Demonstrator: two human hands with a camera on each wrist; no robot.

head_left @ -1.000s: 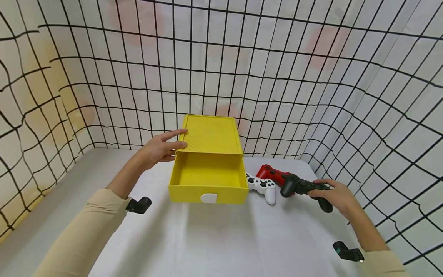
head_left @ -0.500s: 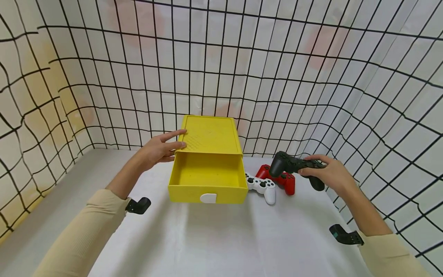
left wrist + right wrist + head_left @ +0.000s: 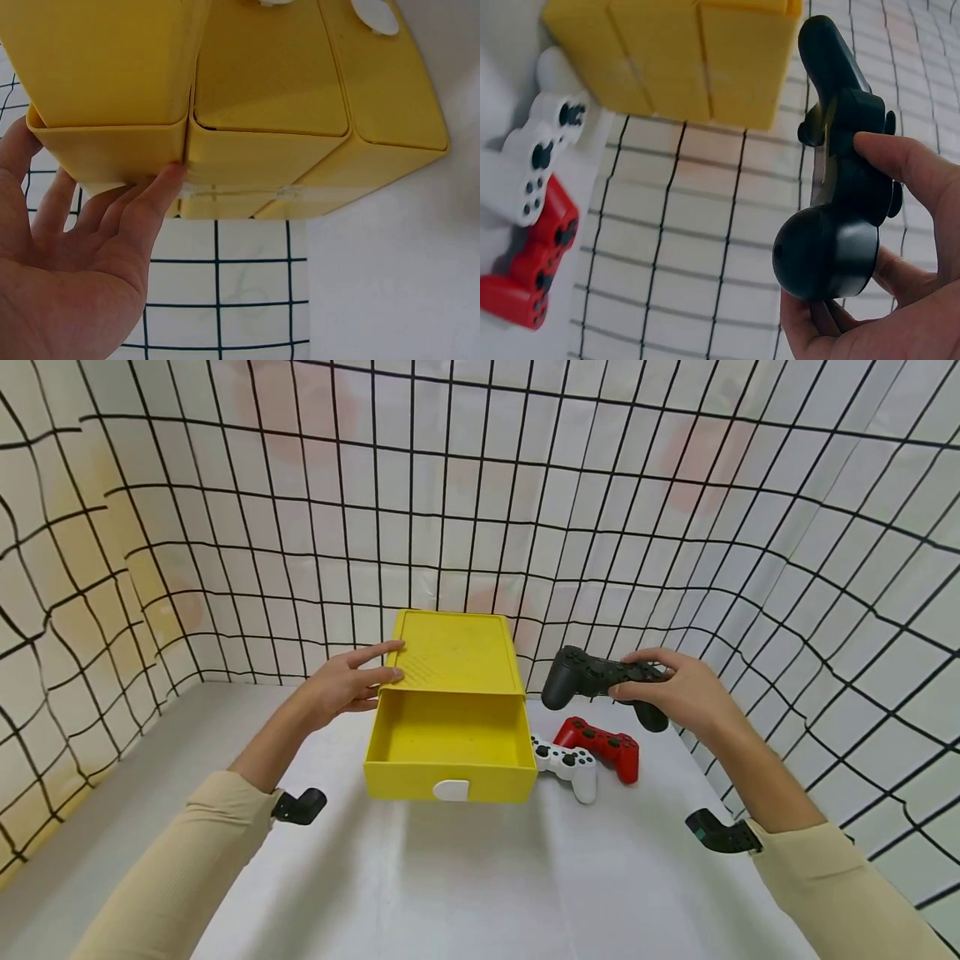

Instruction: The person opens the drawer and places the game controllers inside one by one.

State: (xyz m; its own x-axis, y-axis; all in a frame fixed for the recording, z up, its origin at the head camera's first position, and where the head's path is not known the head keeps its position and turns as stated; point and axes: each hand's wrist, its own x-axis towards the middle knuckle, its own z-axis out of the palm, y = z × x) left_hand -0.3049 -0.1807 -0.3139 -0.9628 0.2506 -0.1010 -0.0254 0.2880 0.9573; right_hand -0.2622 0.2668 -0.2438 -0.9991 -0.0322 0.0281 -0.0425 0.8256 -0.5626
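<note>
Your left hand (image 3: 341, 687) rests against the left side of the yellow box (image 3: 461, 652), fingers spread and fairly straight, gripping nothing. To its right, the box's top drawer (image 3: 491, 783) stands pulled out toward the near side, its mouth facing up.

Right of the drawer, the white pad (image 3: 573, 767) lies on the table (image 3: 480, 877), its left part hidden by the drawer in the head view. The red pad (image 3: 607, 745) lies just beyond it, to the far right.

Above the red pad and clear of the table, you hold the black pad (image 3: 581, 675). It is right of the drawer and apart from the box, and its long axis runs roughly left to right, the left end slightly farther and higher. That free end points toward the box.

Your right hand (image 3: 690, 697) pinches the black pad's right part between thumb and fingers, so most of the pad reaches left of the grip. The right hand has it; the left is across the box.
</note>
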